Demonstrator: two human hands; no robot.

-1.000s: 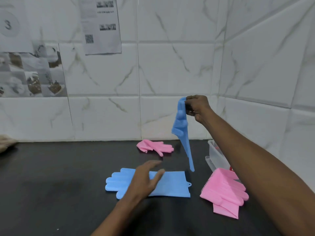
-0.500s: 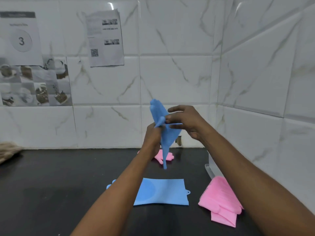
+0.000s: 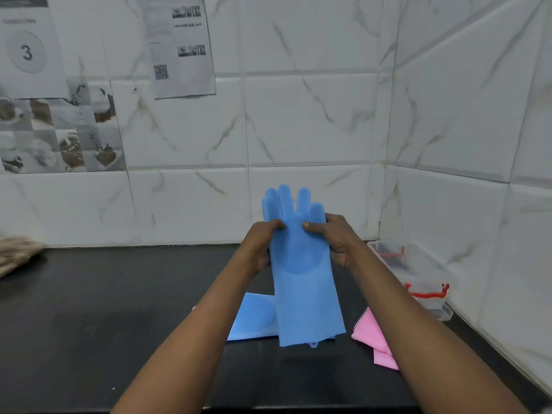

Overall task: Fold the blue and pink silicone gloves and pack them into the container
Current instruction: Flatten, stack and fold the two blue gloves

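Note:
I hold a blue silicone glove (image 3: 301,282) upright in the air, fingers up and cuff hanging down. My left hand (image 3: 260,246) grips its left edge at the palm, and my right hand (image 3: 337,240) grips its right edge. Behind it a second blue glove (image 3: 254,319) lies flat on the black counter, mostly hidden. A folded pink glove (image 3: 373,339) lies to the right, partly under my right forearm. A clear plastic container (image 3: 418,273) with red clips stands in the right corner against the wall.
The black counter (image 3: 104,309) runs along a white marble-tiled wall. A brown cloth-like thing (image 3: 16,253) lies at the far left edge. Papers (image 3: 179,46) are stuck on the wall above. The counter's front edge is near the bottom of the view.
My left hand came up from the counter and took the glove's left side. The glove, which hung edge-on from my right hand, is now spread flat between both hands.

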